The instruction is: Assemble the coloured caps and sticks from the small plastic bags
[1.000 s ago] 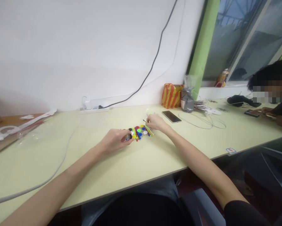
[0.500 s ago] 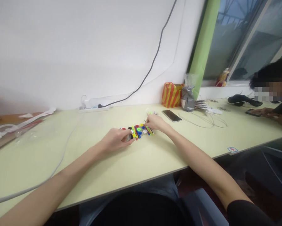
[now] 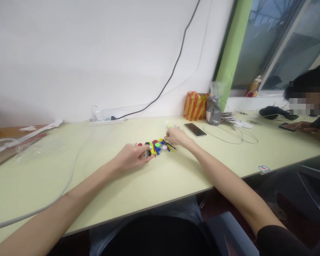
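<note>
A small flat row of coloured round caps and narrow strips, in red, green, blue, yellow, white and black, lies on the table in front of me. My left hand is closed around its left end, thumb and fingers gripping the near and far sides. At the right end, my right hand pinches a thin black strip, which slants across the other coloured strips. My right fingertips are partly hidden by the hand. Behind that hand, a small clear bag with bright bits is partly covered.
A phone lies right of my right hand. Farther back stand a striped bag and a grey pouch. A power strip sits by the wall. A white cable crosses the left side. Another person sits at right.
The thin black strip now lies slanted over the right end of the row, where only a dark tip showed before. My left hand keeps its grip.
</note>
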Available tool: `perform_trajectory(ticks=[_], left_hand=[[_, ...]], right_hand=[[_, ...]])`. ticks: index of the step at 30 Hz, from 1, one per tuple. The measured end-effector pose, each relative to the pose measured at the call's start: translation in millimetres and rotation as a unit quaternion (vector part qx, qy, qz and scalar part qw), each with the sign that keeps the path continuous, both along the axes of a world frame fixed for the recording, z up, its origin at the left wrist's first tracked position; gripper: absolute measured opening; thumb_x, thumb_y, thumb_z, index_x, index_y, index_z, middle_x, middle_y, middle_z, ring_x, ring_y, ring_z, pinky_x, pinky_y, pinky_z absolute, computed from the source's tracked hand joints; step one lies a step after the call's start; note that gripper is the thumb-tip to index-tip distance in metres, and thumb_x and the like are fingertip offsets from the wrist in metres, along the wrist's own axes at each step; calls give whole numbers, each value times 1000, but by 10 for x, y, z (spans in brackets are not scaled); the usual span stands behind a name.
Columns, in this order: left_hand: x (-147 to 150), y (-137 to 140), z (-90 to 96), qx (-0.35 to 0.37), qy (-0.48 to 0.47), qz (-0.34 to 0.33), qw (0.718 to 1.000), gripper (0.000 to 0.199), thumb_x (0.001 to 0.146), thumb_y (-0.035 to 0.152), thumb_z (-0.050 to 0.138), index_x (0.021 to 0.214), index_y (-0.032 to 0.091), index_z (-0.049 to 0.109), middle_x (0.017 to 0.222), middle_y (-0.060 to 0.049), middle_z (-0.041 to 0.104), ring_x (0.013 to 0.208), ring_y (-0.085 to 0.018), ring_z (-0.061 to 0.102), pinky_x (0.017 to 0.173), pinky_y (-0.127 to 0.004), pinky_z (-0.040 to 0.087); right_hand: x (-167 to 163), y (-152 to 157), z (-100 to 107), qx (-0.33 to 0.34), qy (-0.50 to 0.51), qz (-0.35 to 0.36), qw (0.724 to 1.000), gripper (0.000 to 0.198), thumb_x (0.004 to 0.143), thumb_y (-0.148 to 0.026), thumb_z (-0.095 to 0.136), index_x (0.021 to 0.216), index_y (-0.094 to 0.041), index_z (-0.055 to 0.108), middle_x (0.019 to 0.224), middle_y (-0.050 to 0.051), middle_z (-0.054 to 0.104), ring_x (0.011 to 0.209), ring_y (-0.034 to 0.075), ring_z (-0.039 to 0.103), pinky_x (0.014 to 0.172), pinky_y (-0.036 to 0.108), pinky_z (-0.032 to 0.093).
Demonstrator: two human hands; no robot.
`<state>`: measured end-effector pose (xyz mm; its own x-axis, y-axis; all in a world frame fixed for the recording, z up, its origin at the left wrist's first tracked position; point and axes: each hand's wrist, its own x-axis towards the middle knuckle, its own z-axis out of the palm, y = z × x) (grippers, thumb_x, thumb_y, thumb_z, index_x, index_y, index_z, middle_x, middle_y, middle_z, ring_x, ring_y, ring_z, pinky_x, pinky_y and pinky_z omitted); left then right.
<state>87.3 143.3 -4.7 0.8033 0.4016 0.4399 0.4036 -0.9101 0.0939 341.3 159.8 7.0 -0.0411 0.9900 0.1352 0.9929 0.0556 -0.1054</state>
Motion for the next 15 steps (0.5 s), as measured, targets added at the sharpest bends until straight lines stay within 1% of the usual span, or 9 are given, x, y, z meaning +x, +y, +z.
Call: perform_trajectory(ticks=[3, 4, 6, 7, 9, 10, 11, 13, 15], left_hand=[[-3, 13, -11, 7, -8, 9, 1000, 21, 94, 41, 56, 88, 21, 63, 55, 7, 51, 47, -9, 44, 53, -23, 30], [-3, 18, -10, 11, -17, 15, 1000, 21, 94, 40, 56, 89, 21, 64, 57, 6, 53, 49, -9, 46, 54, -23, 31], [-3, 24, 2, 19, -38, 26, 999, 21, 95, 39, 56, 95, 21, 66, 67, 3, 60, 58, -11, 52, 58, -24, 35], [-4, 26, 11, 25, -47, 33, 998, 22, 96, 39, 55, 100, 21, 66, 74, 2, 63, 63, -12, 55, 61, -24, 37], [-11, 33, 31, 39, -60, 50, 996, 26, 99, 41, 54, 110, 21, 66, 84, -1, 66, 72, -14, 59, 66, -25, 39], [-17, 38, 37, 46, -66, 58, 995, 29, 99, 43, 53, 114, 21, 66, 86, -2, 66, 74, -14, 59, 66, -26, 39], [-25, 45, 41, 51, -72, 66, 994, 32, 100, 45, 52, 115, 21, 66, 85, -2, 65, 74, -15, 59, 66, -26, 39], [-44, 63, 39, 54, -83, 72, 992, 35, 99, 49, 52, 113, 20, 67, 82, -2, 63, 72, -15, 58, 65, -26, 39], [-59, 81, 27, 52, -100, 70, 991, 36, 98, 50, 54, 112, 20, 68, 79, -1, 62, 69, -14, 57, 64, -26, 39]], right_hand=[[6, -25, 35, 16, 27, 6, 999, 21, 86, -25, 57, 82, -14, 75, 85, 14, 73, 79, 21, 64, 64, 27, 36], [1, -46, 58, 18, 54, 27, 998, 21, 86, -25, 58, 80, -14, 74, 82, 12, 72, 76, 20, 62, 63, 27, 36], [-28, -105, 111, -10, 147, 114, 982, 22, 88, -27, 59, 78, -13, 71, 71, 7, 67, 66, 15, 56, 60, 25, 34], [-55, -139, 135, -41, 210, 171, 962, 23, 89, -31, 60, 79, -12, 70, 66, 3, 63, 60, 12, 51, 57, 23, 33], [-129, -201, 161, -109, 332, 271, 897, 29, 88, -41, 64, 85, -12, 69, 59, -3, 54, 52, 8, 41, 51, 22, 28], [-173, -225, 161, -132, 379, 301, 865, 34, 87, -45, 66, 88, -12, 68, 57, -4, 51, 51, 8, 38, 49, 21, 27], [-218, -243, 151, -142, 416, 319, 840, 37, 85, -48, 68, 89, -12, 68, 57, -5, 50, 50, 7, 37, 48, 21, 26], [-301, -261, 113, -139, 466, 331, 809, 39, 82, -50, 71, 87, -11, 67, 60, -4, 54, 51, 7, 40, 47, 20, 28], [-363, -264, 71, -128, 497, 328, 793, 37, 82, -48, 71, 86, -12, 66, 63, -2, 58, 52, 7, 43, 48, 20, 31]])
